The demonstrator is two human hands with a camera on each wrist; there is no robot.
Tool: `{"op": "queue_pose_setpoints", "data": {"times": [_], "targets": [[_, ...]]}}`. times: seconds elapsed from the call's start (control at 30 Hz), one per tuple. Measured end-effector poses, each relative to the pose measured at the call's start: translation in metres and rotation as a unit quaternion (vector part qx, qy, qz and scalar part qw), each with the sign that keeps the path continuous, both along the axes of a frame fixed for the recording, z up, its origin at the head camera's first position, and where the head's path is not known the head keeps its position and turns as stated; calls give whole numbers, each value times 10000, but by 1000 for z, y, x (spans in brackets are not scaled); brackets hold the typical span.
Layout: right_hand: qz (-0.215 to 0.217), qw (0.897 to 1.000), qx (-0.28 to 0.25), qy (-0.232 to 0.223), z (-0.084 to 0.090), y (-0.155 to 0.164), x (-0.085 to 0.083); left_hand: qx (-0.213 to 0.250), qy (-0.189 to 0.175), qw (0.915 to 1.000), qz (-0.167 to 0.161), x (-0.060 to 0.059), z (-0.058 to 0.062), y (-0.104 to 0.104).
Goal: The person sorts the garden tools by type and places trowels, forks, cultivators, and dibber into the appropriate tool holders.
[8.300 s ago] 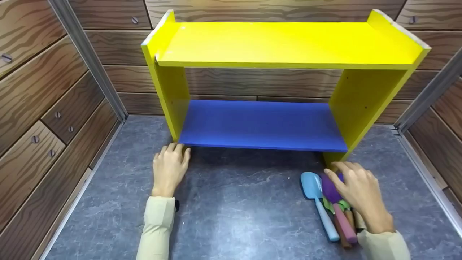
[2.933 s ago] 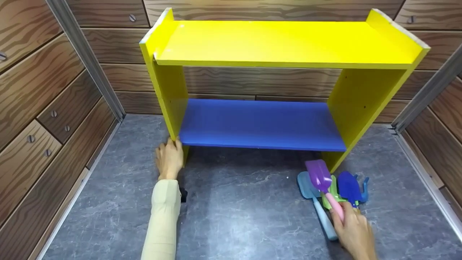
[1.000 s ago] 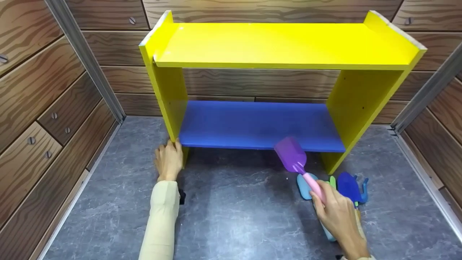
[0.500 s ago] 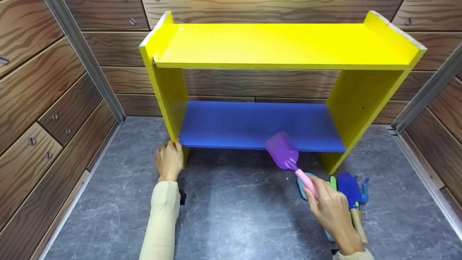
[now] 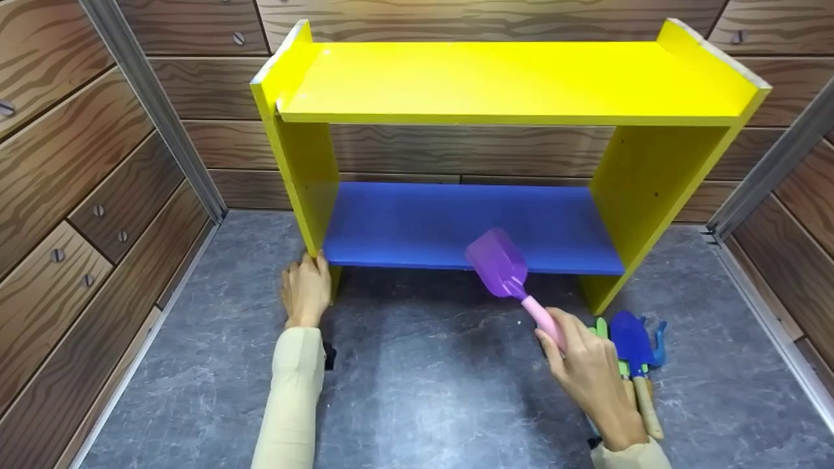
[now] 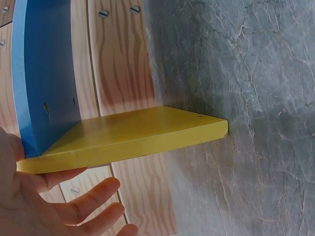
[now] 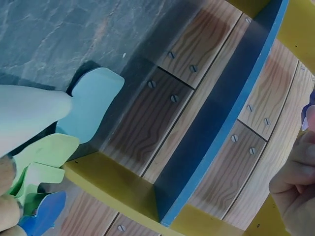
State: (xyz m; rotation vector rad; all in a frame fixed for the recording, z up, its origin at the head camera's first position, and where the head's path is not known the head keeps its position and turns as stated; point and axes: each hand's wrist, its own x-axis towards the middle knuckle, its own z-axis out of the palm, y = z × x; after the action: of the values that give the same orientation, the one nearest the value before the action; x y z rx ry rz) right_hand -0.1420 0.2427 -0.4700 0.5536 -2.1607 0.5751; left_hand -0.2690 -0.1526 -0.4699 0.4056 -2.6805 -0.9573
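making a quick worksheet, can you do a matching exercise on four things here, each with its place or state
1 purple scoop
2 blue shelf
3 left hand
4 blue trowel

A holding the left yellow side
B lying on the grey surface
C in the right hand
D spanning between both yellow sides

Pairs: 1-C, 2-D, 3-A, 4-B
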Motion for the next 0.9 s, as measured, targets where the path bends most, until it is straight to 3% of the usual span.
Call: {"op": "queue_pose_setpoints", "data": {"times": [0.9], "targets": [[216, 9990, -261, 297, 31, -16, -15, 40, -83, 10000, -6, -1, 1, 0]]}}
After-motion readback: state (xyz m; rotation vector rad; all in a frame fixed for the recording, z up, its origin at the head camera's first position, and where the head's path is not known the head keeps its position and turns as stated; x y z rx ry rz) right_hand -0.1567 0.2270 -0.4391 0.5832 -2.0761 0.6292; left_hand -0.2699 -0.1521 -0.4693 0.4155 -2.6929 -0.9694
